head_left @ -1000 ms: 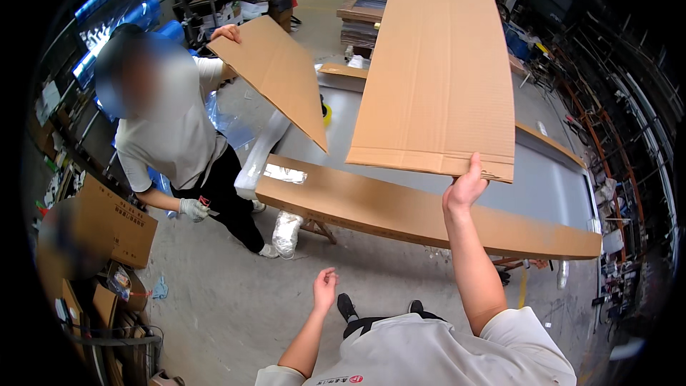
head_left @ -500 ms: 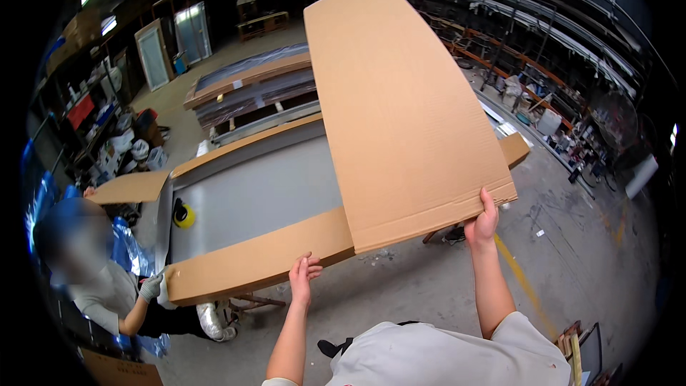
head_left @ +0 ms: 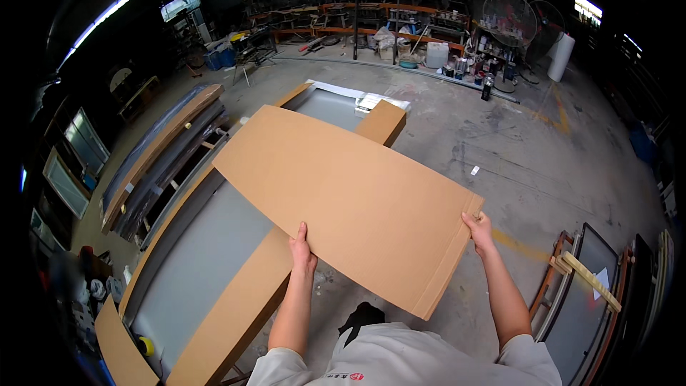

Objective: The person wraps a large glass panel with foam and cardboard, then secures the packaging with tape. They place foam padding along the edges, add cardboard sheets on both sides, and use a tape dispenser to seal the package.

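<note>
A large brown cardboard sheet (head_left: pixel 350 200) lies slantwise over a long grey panel (head_left: pixel 204 250). My left hand (head_left: pixel 303 250) grips the sheet's near long edge, thumb on top and fingers underneath. At the sheet's right end, my right hand (head_left: pixel 479 231) is closed on the edge beside the folded crease. Cardboard edging (head_left: pixel 236 300) runs along the panel's near side, and its far end (head_left: pixel 386 123) shows beyond the sheet. The middle of the panel is hidden under the sheet.
A yellow tape roll (head_left: pixel 146 347) sits on the panel, near a cardboard flap (head_left: pixel 121 347) at lower left. Wrapped panels (head_left: pixel 161 161) are stacked behind. Framed panes (head_left: pixel 586 300) lean at the right. Loaded racks, a white jug (head_left: pixel 436 55) and a fan (head_left: pixel 509 18) stand at the back.
My view has turned right. The raised cardboard sheet has swung left and come down over the panel. My left hand, earlier open by the edging, now grips the sheet; the right still holds its end.
</note>
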